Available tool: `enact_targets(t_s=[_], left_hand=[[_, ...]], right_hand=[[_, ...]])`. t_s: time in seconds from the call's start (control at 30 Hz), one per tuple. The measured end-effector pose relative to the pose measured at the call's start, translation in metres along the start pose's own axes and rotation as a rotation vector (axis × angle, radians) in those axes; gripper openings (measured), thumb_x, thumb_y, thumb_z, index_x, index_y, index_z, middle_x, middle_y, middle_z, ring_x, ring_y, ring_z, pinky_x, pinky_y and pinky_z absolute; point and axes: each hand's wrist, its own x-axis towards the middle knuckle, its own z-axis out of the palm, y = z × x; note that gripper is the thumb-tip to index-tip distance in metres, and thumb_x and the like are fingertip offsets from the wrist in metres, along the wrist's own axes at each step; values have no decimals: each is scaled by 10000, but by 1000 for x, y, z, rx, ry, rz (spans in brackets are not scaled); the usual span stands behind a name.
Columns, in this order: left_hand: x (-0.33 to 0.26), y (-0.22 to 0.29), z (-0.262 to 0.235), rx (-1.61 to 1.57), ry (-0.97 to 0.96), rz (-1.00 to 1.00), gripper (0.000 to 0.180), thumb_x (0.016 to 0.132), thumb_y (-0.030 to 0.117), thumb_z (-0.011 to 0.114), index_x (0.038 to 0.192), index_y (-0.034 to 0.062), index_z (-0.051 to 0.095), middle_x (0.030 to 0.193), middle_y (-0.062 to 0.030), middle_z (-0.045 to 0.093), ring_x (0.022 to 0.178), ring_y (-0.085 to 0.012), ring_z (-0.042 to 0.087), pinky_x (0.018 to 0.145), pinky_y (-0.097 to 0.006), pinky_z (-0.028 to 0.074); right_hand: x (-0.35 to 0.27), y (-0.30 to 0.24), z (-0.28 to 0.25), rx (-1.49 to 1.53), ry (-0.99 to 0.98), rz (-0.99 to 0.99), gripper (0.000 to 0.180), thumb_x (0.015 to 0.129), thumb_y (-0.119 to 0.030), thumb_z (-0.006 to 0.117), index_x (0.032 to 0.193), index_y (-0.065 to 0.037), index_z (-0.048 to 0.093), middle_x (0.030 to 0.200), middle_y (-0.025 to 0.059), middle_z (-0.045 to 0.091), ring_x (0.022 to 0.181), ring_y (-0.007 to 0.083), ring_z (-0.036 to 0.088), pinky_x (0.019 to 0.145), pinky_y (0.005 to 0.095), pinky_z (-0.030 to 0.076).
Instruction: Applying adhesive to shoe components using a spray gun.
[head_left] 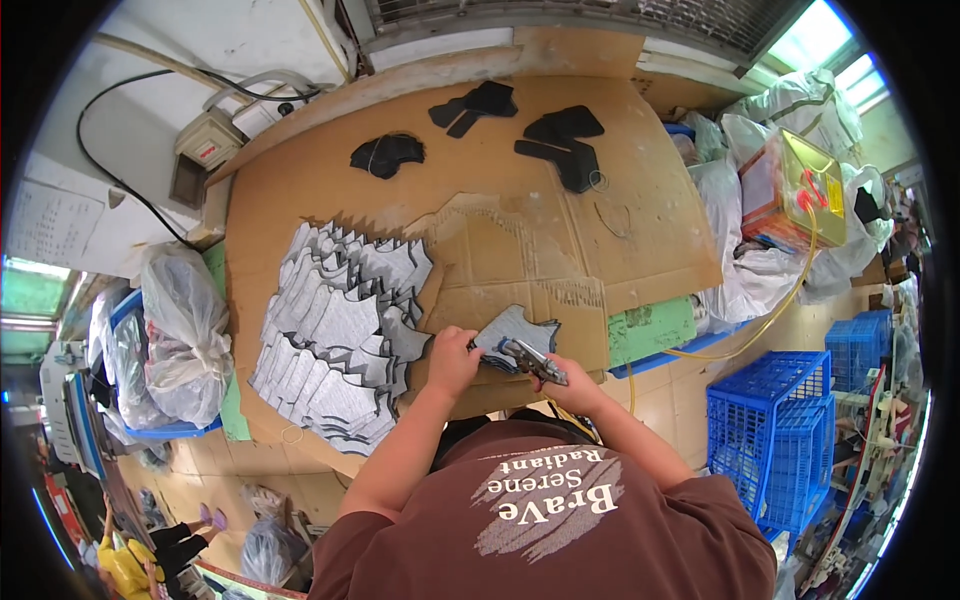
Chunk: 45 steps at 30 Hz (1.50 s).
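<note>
My right hand [578, 393] is closed around the handle of a metal spray gun [535, 362] at the table's near edge. Its nozzle points left, toward my other hand. Just beyond and partly under the gun lie grey cut fabric pieces [515, 328] with dark edges. My left hand [453, 360] has its fingers curled together beside the left edge of these pieces; what they pinch, if anything, is hidden. Further left, overlapping rows of similar grey pieces [335, 335] cover much of the cardboard [640, 200].
Black cut pieces [470, 107] lie at the table's far side. A yellow hose [790, 300] runs from a square metal can [795, 190] at right. Blue crates [770, 430] stand on the floor at right. Plastic bags [180, 330] sit at left. Another person [130, 560] is at lower left.
</note>
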Motion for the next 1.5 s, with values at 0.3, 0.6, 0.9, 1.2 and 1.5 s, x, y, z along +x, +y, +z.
enact_targets(t_s=[0.3, 0.6, 0.9, 1.2, 1.5], left_hand=[[1, 2, -1, 28, 28, 25, 223, 621, 73, 707, 826, 28, 633, 767, -129, 550, 790, -320, 531, 718, -397, 426], [-2, 7, 0, -128, 229, 40, 114, 706, 70, 652, 809, 24, 638, 774, -138, 598, 735, -311, 578, 676, -372, 461], [-36, -29, -139, -294, 564, -512, 143, 812, 73, 600, 922, -10, 641, 682, -22, 588, 579, -82, 508, 534, -227, 418], [-24, -16, -84, 47, 189, -29, 183, 757, 127, 634, 908, 24, 622, 936, -155, 584, 905, -318, 527, 809, -398, 412], [-3, 7, 0, 90, 68, 32, 250, 591, 133, 749, 791, 44, 629, 805, -109, 552, 827, -306, 523, 739, -388, 427]], right_hand=[[-5, -7, -12, 89, 110, 55, 172, 735, -46, 507, 902, -39, 543, 744, 5, 544, 712, 102, 500, 683, 248, 415], [-13, -24, -15, 62, 186, 52, 241, 734, -35, 512, 973, -51, 542, 796, 8, 558, 753, 107, 506, 721, 243, 411], [-9, -2, -11, 11, 64, -75, 204, 722, -68, 507, 923, -48, 533, 815, 26, 562, 763, 129, 507, 715, 265, 418], [-4, -3, 1, -66, 10, -97, 158, 726, -95, 534, 873, -38, 535, 784, 81, 567, 758, 186, 526, 734, 301, 422], [0, -6, 4, -16, 23, 9, 115, 715, -83, 534, 822, -42, 530, 722, 52, 549, 697, 154, 509, 673, 289, 418]])
